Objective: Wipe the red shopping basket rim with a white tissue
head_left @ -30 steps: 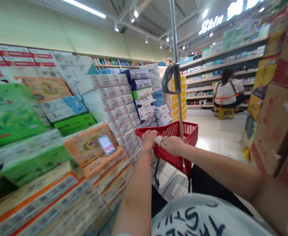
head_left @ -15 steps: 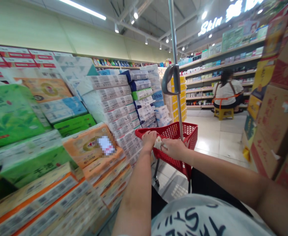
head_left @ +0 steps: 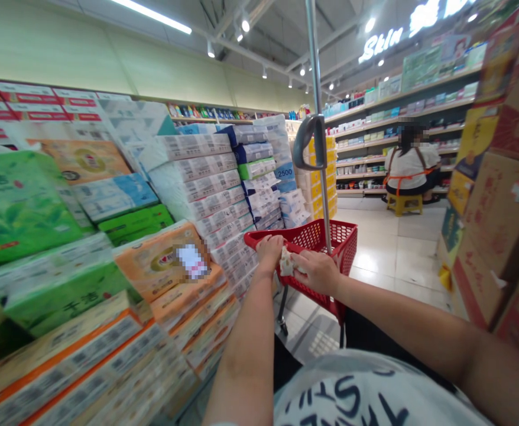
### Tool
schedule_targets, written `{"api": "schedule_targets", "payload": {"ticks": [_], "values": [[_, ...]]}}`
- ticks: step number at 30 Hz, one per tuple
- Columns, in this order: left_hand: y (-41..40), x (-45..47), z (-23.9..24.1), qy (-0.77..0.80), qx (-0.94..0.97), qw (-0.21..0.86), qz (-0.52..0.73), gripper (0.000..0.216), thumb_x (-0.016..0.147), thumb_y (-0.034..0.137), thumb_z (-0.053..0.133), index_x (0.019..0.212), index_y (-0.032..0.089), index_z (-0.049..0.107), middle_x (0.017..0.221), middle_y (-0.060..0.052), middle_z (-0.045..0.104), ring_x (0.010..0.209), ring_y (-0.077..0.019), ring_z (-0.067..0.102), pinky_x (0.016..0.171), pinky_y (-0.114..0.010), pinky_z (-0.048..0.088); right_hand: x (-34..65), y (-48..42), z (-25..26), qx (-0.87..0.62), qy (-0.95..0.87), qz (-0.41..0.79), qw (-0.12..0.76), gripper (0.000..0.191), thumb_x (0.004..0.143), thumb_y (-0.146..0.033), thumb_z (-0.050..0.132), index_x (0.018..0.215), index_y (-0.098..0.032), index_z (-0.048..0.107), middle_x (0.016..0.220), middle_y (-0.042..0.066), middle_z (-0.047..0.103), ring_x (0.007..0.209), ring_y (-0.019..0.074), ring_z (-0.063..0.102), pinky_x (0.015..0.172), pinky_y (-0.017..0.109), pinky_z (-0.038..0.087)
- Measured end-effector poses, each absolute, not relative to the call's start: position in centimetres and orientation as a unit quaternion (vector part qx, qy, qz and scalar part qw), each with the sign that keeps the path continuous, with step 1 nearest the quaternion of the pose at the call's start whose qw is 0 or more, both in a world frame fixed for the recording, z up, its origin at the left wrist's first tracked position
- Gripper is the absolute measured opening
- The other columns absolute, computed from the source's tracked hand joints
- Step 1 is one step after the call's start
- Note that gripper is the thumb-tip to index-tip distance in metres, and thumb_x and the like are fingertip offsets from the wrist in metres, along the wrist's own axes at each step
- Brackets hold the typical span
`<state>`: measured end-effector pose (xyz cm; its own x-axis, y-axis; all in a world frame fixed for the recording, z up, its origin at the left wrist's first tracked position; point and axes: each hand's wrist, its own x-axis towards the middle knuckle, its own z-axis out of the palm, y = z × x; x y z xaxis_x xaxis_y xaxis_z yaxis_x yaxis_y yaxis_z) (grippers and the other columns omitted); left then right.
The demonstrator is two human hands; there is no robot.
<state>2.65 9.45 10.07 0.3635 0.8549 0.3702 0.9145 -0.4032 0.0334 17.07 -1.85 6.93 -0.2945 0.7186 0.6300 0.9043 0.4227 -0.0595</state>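
Observation:
A red mesh shopping basket [head_left: 330, 239] on wheels stands in front of me, with a tall metal pull handle [head_left: 319, 130] rising from it. My left hand [head_left: 269, 251] is curled over the basket's near rim. Right beside it, my right hand [head_left: 316, 270] is closed on a small crumpled white tissue [head_left: 286, 261] held against the same rim. Both arms reach forward over my printed shirt.
Stacked packs of tissue paper [head_left: 109, 236] fill the left side, close to my left arm. Cardboard boxes [head_left: 494, 195] stand at the right. A person in an orange apron [head_left: 410, 168] sits on a yellow stool by the far shelves. Tiled aisle floor [head_left: 392, 248] lies beyond the basket.
My right hand has slid a little toward me along the rim and the tissue has turned slightly in it. The left hand and the basket have barely moved.

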Motion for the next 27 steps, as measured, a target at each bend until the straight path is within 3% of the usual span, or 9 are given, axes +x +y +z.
{"api": "schedule_targets", "payload": {"ticks": [5,10,13,18,24,27], "values": [[9.4,2.7,10.1,-0.541,-0.819,0.089,-0.167,0.03,0.097,0.03,0.037,0.111,0.026,0.063,0.125,-0.003,0.062,0.127,-0.0244,0.042,0.103,-0.041,0.035,16.7,-1.5,7.4,-0.597,-0.736,-0.1,0.301,0.031,0.093,-0.042,0.041,0.101,-0.021,0.063,0.093,0.005,0.068,0.082,0.0181,0.063,0.068,0.026,0.04],[9.4,2.6,10.0,-0.535,-0.822,0.098,-0.167,0.032,0.098,0.028,0.033,0.112,0.027,0.062,0.125,-0.002,0.062,0.124,-0.0226,0.045,0.101,-0.039,0.036,17.3,-1.9,6.6,-0.492,-0.806,-0.175,0.278,0.038,0.092,-0.037,0.044,0.124,-0.02,0.057,0.106,0.01,0.065,0.094,0.0215,0.06,0.08,0.03,0.04],[9.3,2.7,10.0,-0.54,-0.82,0.096,-0.166,0.032,0.098,0.027,0.033,0.111,0.028,0.062,0.124,-0.002,0.062,0.124,-0.022,0.045,0.102,-0.038,0.036,17.3,-2.0,7.0,-0.497,-0.806,-0.161,0.28,0.037,0.092,-0.037,0.045,0.123,-0.021,0.057,0.108,0.01,0.065,0.095,0.0212,0.06,0.081,0.03,0.041],[9.0,2.7,10.1,-0.531,-0.825,0.101,-0.163,0.027,0.096,0.03,0.041,0.113,0.026,0.062,0.124,-0.003,0.062,0.124,-0.0242,0.043,0.102,-0.04,0.036,16.8,-1.4,8.5,-0.648,-0.721,-0.051,0.243,0.041,0.093,-0.051,0.037,0.102,-0.022,0.064,0.084,0.007,0.069,0.074,0.0211,0.064,0.065,0.028,0.041],[9.1,2.6,10.0,-0.534,-0.823,0.101,-0.164,0.029,0.097,0.029,0.037,0.113,0.028,0.062,0.127,0.0,0.06,0.126,-0.0226,0.042,0.104,-0.039,0.035,17.7,-1.4,6.5,-0.478,-0.808,-0.191,0.288,0.037,0.092,-0.037,0.046,0.123,-0.021,0.057,0.106,0.009,0.067,0.09,0.0215,0.063,0.077,0.029,0.043],[9.0,2.6,10.0,-0.532,-0.823,0.107,-0.166,0.029,0.097,0.028,0.037,0.112,0.028,0.062,0.127,0.0,0.061,0.126,-0.0226,0.043,0.104,-0.04,0.035,17.7,-1.4,6.4,-0.488,-0.793,-0.184,0.314,0.035,0.09,-0.037,0.049,0.12,-0.022,0.058,0.104,0.008,0.068,0.089,0.0206,0.064,0.075,0.028,0.043]]}}
